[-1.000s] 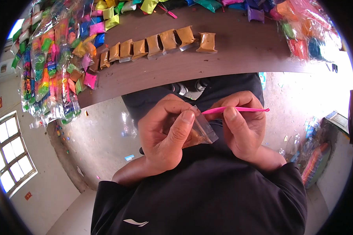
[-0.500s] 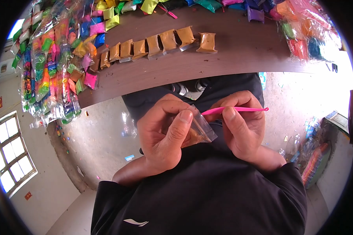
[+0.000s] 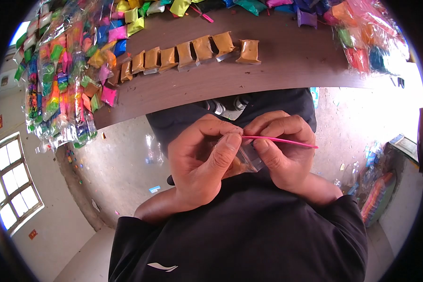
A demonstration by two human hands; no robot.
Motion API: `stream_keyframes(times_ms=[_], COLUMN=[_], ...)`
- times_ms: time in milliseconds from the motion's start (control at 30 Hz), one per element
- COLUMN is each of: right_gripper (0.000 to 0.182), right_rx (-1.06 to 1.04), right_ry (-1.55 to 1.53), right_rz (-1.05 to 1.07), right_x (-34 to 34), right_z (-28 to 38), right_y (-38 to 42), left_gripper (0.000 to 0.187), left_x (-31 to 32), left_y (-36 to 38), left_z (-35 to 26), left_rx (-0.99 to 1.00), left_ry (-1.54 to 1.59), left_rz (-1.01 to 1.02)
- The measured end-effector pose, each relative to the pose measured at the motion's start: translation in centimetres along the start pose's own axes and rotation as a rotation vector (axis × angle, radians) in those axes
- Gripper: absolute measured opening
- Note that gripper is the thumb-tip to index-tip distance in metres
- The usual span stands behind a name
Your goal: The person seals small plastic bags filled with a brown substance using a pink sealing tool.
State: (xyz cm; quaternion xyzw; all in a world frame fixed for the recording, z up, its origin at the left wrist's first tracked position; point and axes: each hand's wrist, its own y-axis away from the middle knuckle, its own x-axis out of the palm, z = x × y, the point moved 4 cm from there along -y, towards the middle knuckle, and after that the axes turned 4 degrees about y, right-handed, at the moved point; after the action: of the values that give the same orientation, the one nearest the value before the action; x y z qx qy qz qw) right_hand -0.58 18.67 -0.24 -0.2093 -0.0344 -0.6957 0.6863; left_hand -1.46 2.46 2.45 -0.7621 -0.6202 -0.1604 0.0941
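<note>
Bag [image 3: 246,161], clear and with brown filling, is between your hands, before your chest. Your left hand [image 3: 198,159] pinches it by thumb and fingers; your right hand [image 3: 289,157] pinches the pink tool [image 3: 292,142], whose inner end is at your left thumb. Beyond, on the table [image 3: 291,54], brown packets [image 3: 185,54] lie in a row, and colourful packets [image 3: 117,33] are piled around.

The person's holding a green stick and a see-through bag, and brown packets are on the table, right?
Not quite: the stick is pink, not green, as the head view shows. The rest is right: a see-through bag is held too, and brown packets are on the table.
</note>
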Motion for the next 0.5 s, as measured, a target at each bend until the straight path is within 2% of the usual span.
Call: stream_keyframes(times_ms=[167,367,433,500], right_gripper=[0.013,0.011,0.01,0.01], right_rx=[-0.055,0.052,0.202,0.216], right_ry=[0.061,0.044,-0.185,-0.231], right_rz=[0.022,-0.001,-0.066,-0.071], right_x=[-0.1,-0.1,0.1,0.2], right_z=[0.5,0.6,0.0,-0.1], right_y=[0.0,0.3,0.4,0.4], left_gripper=[0.012,0.012,0.012,0.012], left_x=[-0.2,-0.1,0.1,-0.2], left_y=[0.0,-0.1,-0.1,-0.2], left_z=[0.0,-0.6,-1.2,-1.3], left_rx=[-0.048,0.075,0.148,0.088], left_ry=[0.096,-0.143,-0.275,-0.228], left_rz=[-0.013,0.035,0.037,0.045])
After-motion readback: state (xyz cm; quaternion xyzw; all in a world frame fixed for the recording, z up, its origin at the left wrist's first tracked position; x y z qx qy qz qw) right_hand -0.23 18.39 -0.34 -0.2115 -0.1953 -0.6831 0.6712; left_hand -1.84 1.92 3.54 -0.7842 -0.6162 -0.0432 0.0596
